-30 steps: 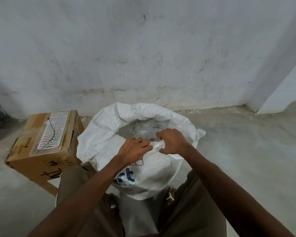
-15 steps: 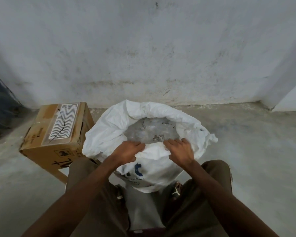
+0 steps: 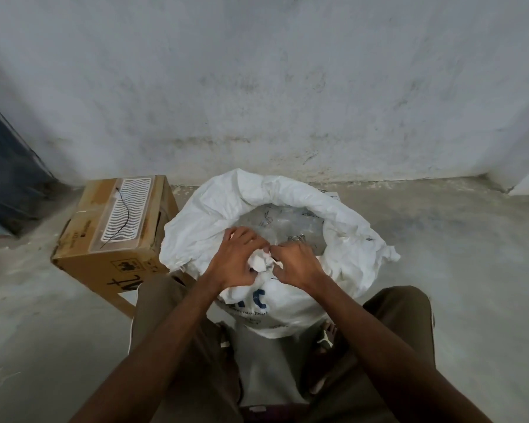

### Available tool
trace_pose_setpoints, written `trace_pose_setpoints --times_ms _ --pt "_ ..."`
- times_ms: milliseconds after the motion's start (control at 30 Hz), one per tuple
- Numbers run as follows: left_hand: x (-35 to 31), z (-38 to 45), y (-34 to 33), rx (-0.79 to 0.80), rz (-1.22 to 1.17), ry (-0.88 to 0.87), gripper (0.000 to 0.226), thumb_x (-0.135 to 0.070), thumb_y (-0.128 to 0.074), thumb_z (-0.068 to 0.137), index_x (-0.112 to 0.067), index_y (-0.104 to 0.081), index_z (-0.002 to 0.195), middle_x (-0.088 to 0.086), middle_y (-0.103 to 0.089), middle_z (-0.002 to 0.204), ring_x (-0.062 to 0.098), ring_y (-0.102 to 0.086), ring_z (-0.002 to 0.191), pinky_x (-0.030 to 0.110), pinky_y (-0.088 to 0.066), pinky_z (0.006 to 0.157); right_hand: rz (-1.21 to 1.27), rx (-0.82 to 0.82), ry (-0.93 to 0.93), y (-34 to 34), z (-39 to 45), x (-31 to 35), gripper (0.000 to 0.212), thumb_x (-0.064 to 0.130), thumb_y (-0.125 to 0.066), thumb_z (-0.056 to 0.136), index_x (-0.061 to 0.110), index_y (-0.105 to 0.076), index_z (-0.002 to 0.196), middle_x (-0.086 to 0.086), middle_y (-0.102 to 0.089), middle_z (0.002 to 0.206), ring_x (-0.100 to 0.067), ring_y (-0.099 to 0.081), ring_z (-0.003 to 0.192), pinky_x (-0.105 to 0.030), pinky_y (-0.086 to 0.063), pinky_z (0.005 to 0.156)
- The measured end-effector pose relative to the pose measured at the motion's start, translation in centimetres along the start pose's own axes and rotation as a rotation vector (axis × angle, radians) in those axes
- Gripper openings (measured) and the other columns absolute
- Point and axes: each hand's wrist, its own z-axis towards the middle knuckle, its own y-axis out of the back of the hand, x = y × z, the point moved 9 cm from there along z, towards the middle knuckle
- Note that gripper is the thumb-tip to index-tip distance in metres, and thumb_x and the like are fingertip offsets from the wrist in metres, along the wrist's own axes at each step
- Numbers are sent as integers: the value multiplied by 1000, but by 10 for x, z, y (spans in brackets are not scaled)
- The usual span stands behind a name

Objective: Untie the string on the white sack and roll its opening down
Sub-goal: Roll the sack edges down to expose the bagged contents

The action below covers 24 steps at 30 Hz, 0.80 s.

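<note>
A person crouches over a white woven sack (image 3: pixel 287 303) at the centre of the frame, its mouth open and the rim already turned down in a thick, crumpled roll around the far and side edges. Both hands meet at the near edge of the opening. The left hand (image 3: pixel 237 259) has its fingers curled around a bunched wad of the white fabric, and the right hand (image 3: pixel 297 264) pinches the same gathered rim just beside it, fingers bent inward; the two hands almost touch, with the wad between them. Blue printed lettering (image 3: pixel 258 302) shows on the sack's near face just below the hands, partly hidden by folds. Inside the opening lies clear, crinkled plastic (image 3: pixel 287 224); what it wraps is too blurred to tell. No string can be made out at the sack's mouth.

The sack stands on a grey concrete floor (image 3: pixel 455 270) between the person's knees, clad in brown trousers (image 3: pixel 171 315), which fill the lower centre of the frame. A sandalled foot (image 3: pixel 327 334) shows just under the sack at lower right of it. At centre left, touching or just beside the sack, a brown cardboard box (image 3: pixel 110 261) sits tilted, with a white wave-patterned panel (image 3: pixel 127 213) lying on its top and a thin dark wire across that panel. A stained whitewashed wall (image 3: pixel 257 87) fills the upper half, and a dark blue surface (image 3: pixel 3 166) stands at the far left edge.
</note>
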Motion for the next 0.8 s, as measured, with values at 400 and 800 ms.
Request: trace_pose_setpoints --times_ms 400,800 --pt "40 -103 -71 -461 -1539 1650 64 -38 -80 66 -12 -60 122 6 -65 94 23 -65 83 35 -58 70 -75 -229 170 2 -21 19 28 2 -78 55 18 -59 69 1 -58 63 -22 -56 50 -25 -42 49" --pt "33 -83 -39 -937 -1790 1589 53 -13 -43 79 -8 -62 128 17 -63 127 41 -58 117 51 -46 106 189 162 -30 -8 -2 37 72 54 -75 63 31 -51 127 5 -55 121 -19 -58 102 -34 -46 79"
